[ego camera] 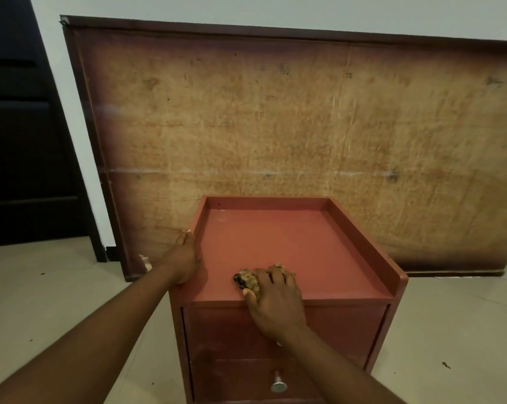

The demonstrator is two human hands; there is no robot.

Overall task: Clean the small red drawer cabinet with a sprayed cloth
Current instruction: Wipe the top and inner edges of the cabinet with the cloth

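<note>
The small red drawer cabinet (275, 237) stands on the floor in front of me, its top a shallow tray with raised rims on three sides. My right hand (275, 298) presses a small crumpled tan and black patterned cloth (246, 282) onto the near front part of the top, fingers curled over it. My left hand (185, 258) grips the cabinet's left rim. Two drawer fronts face me. The lower one has a silver knob (278, 384); my right wrist covers most of the upper knob.
A large worn brown board (275, 118) in a dark frame leans against the white wall right behind the cabinet. A dark door (22, 141) is at the far left. Pale tiled floor (57, 293) lies on both sides.
</note>
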